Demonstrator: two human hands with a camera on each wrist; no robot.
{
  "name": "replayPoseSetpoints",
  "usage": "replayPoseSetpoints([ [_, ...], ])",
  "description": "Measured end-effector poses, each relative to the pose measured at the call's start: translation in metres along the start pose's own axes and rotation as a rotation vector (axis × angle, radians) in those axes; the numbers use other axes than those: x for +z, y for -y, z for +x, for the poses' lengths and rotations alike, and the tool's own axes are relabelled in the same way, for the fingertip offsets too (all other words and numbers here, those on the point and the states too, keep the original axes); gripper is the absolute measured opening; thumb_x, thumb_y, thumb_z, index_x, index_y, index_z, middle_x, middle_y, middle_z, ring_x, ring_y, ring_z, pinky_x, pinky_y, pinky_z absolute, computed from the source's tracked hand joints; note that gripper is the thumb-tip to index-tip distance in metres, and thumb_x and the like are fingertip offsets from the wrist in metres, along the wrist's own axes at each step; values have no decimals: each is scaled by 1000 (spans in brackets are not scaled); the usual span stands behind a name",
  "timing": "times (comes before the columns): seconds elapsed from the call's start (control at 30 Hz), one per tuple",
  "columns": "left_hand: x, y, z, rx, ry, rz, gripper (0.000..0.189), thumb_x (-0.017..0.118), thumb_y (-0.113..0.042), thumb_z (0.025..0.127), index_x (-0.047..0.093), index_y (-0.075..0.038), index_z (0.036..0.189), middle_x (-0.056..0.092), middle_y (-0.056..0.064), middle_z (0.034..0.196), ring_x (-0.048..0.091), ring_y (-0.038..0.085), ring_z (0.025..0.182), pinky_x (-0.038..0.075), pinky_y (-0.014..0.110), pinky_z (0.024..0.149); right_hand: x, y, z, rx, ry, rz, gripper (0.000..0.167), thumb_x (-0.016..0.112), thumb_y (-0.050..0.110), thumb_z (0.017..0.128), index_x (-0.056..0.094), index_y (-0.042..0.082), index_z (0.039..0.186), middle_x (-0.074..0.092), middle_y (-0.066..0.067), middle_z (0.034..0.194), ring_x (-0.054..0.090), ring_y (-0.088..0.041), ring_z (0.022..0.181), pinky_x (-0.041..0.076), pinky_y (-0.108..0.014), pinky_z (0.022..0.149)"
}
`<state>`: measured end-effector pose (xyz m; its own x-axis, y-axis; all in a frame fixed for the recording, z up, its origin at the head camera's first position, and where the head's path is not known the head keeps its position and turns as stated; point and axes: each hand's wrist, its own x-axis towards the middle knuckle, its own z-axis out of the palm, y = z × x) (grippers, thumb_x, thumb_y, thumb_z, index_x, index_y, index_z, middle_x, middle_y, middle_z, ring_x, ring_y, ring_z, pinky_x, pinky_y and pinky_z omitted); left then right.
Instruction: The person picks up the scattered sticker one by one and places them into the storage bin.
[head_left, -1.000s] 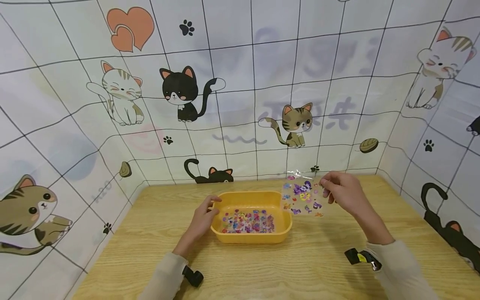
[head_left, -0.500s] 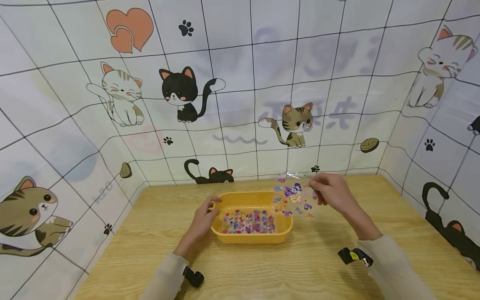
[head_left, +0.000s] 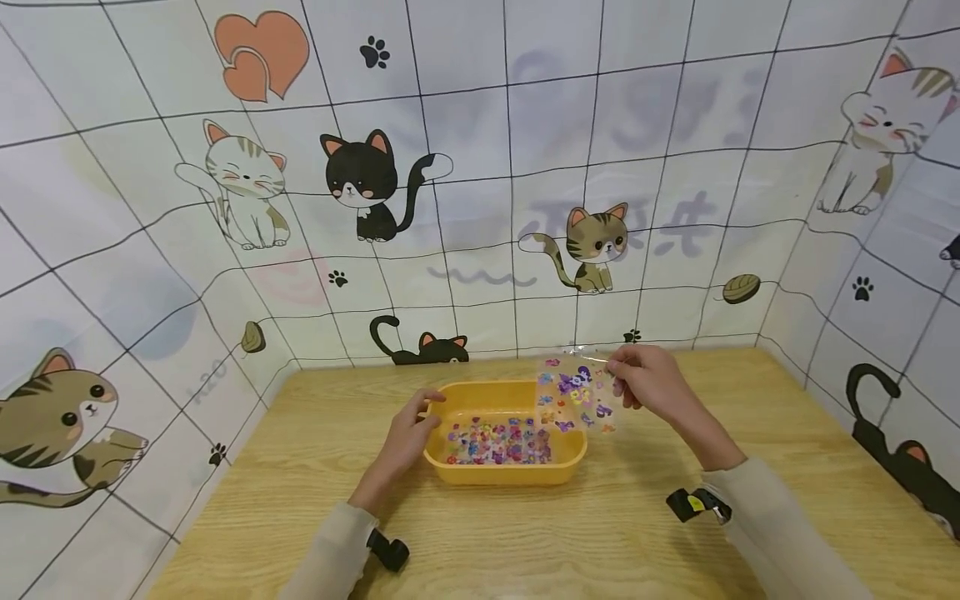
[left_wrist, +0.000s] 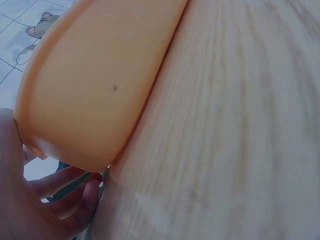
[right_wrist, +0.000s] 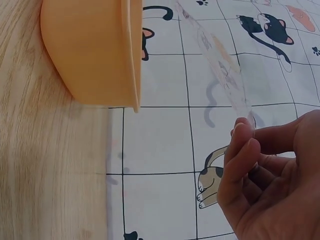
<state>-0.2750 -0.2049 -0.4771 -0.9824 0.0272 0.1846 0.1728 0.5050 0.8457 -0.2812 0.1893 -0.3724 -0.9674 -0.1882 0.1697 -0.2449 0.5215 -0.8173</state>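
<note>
A clear sticker sheet [head_left: 573, 393] printed with small purple, yellow and orange figures hangs from my right hand [head_left: 647, 385], which pinches its right edge between thumb and fingertips. The sheet overlaps the right end of a yellow plastic basin [head_left: 504, 475] in the head view. Inside the basin lie many small colourful stickers [head_left: 498, 442], too mixed to make out singly. My left hand [head_left: 408, 432] grips the basin's left end, with its thumb at the rim. In the left wrist view, the fingers [left_wrist: 60, 182] curl beside the basin's outer wall.
The basin stands on a light wood-grain table [head_left: 480, 542]. Behind and at both sides hangs a white gridded sheet [head_left: 465, 208] with cartoon cats. A black strap device [head_left: 388, 550] sits on the left wrist, and another [head_left: 697, 505] on the right.
My right hand has moved left with the sticker sheet, bringing it further over the basin's right end. The left hand and the basin have stayed about where they were.
</note>
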Motion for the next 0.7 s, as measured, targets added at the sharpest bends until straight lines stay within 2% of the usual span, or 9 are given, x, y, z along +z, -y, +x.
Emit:
replayPoseSetpoints([
  [0.3, -2, 0, 2, 10, 2, -10, 29, 55, -10, 100, 62, -19, 127, 63, 16, 136, 66, 31, 108, 56, 44, 89, 10, 3, 5, 6, 9, -24, 26, 51, 14, 106, 66, -7, 110, 64, -8, 70, 58, -18, 53, 51, -30, 49],
  [0.7, -2, 2, 3, 11, 5, -12, 30, 55, -9, 99, 63, -17, 127, 63, 17, 135, 66, 31, 107, 56, 44, 88, 22, 5, 10, -8, 25, -35, 26, 51, 16, 106, 67, -5, 109, 64, -8, 70, 60, -21, 53, 52, -32, 50],
])
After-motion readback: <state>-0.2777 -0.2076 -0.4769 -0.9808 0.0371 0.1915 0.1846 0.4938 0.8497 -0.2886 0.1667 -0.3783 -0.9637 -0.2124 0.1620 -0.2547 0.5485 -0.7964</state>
